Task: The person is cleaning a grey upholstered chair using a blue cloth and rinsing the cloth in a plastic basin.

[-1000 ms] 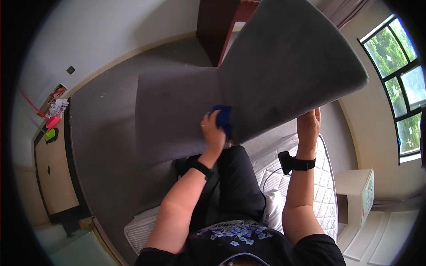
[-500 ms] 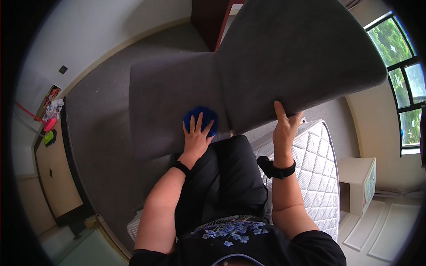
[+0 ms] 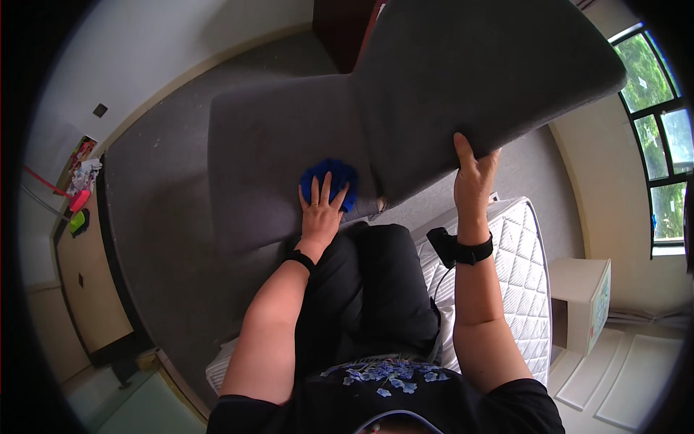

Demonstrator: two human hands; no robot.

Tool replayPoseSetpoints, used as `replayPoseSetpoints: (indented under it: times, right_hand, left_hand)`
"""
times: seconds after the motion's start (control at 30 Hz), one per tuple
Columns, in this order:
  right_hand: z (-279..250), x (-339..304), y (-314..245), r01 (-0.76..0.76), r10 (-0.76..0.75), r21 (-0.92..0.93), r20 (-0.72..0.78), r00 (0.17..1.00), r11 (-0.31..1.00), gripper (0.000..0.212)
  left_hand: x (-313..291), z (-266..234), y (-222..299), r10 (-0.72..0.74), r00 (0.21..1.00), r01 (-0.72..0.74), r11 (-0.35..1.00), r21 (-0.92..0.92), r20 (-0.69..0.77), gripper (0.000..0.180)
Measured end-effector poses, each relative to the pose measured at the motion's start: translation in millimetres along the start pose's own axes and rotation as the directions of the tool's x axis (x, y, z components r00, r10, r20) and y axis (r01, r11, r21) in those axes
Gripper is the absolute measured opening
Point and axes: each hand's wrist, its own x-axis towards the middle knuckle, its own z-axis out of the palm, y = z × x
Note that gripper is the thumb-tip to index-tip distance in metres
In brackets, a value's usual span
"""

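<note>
A dark grey upholstered chair with two padded panels lies across the upper middle, its left panel (image 3: 275, 137) low and its right panel (image 3: 448, 94) raised at an angle. My left hand (image 3: 320, 215) presses a bunched blue cloth (image 3: 330, 172) against the left panel near its front edge. The fingers are spread over the cloth, and the palm hides part of it. My right hand (image 3: 475, 177) grips the lower edge of the right panel, thumb on the fabric face and fingers behind, mostly hidden.
A white quilted mattress (image 3: 517, 282) lies beneath me to the right. Beyond it are a small pale cabinet (image 3: 578, 289) and a window (image 3: 658, 130). Grey floor (image 3: 159, 195) stretches left to the wall. A dark red piece of furniture (image 3: 340, 32) stands behind the chair.
My left hand and the blue cloth have slid slightly away from me over the fabric. My right hand has moved farther away and a little right, still gripping the edge; the raised panel has shifted slightly.
</note>
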Motion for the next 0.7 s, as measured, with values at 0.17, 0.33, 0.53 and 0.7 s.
replayPoseSetpoints:
  times: [0.17, 0.33, 0.53, 0.7]
  right_hand:
    - [-11.6, -2.9, 12.5, -0.031, 0.029, 0.059, 0.033, 0.999, 0.998, 0.053]
    - [-7.9, 14.6, 27.4, -0.075, 0.068, 0.117, 0.061, 0.996, 0.99, 0.055]
    - [-8.5, 8.4, 35.6, -0.099, 0.101, 0.132, -0.008, 0.995, 0.986, 0.059]
    - [-5.1, 6.8, 34.4, -0.092, 0.101, 0.211, -0.033, 0.994, 0.973, 0.062]
  left_hand:
    - [-6.5, 26.7, 11.5, -0.037, 0.999, 0.037, 0.999, -0.015, 0.005, 0.067]
    - [12.7, 28.0, 16.4, -0.064, 0.998, 0.064, 0.997, -0.052, 0.008, 0.055]
    - [17.4, 19.8, 25.0, -0.026, 0.999, 0.029, 0.997, -0.066, 0.047, 0.047]
    - [19.3, 35.2, 34.1, 0.611, 0.78, -0.588, 0.789, -0.178, 0.132, 0.03]
